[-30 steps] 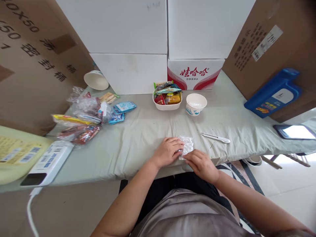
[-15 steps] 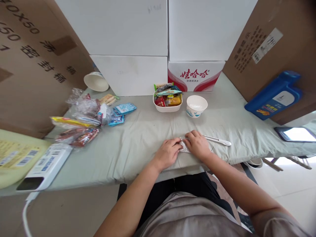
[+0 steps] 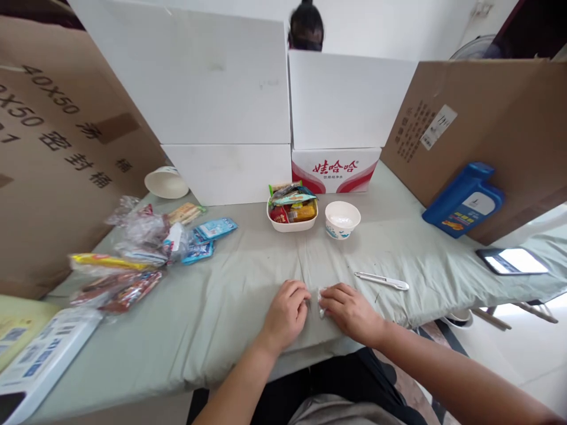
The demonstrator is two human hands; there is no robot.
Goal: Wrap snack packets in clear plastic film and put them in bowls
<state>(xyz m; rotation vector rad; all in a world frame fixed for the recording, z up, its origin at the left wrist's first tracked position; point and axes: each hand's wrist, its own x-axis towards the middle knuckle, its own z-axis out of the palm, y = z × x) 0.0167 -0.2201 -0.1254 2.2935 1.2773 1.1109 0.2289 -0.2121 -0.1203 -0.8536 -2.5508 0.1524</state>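
Both of my hands rest on the grey-green cloth at the table's near edge. My right hand (image 3: pixel 348 310) covers a small clear plastic wrapper (image 3: pixel 321 297), of which only a crumpled white corner shows. My left hand (image 3: pixel 287 313) lies just left of the wrapper with its fingers curled down; whether its fingertips touch the wrapper I cannot tell. A white pen-like knife (image 3: pixel 383 281) lies on the cloth to the right of my right hand.
A white tray of wrapped snacks (image 3: pixel 292 211) and a white paper bowl (image 3: pixel 341 219) stand mid-table. Loose snack packets (image 3: pixel 137 248) are heaped at the left. White boxes (image 3: pixel 221 118) and cardboard cartons wall the back. A blue bottle (image 3: pixel 463 200) and a phone (image 3: pixel 511 261) lie right.
The wrapper lay spread out a second ago; now it is bunched small under my right hand. My head has tilted up, so the boxes' tops and a person's head behind them show.
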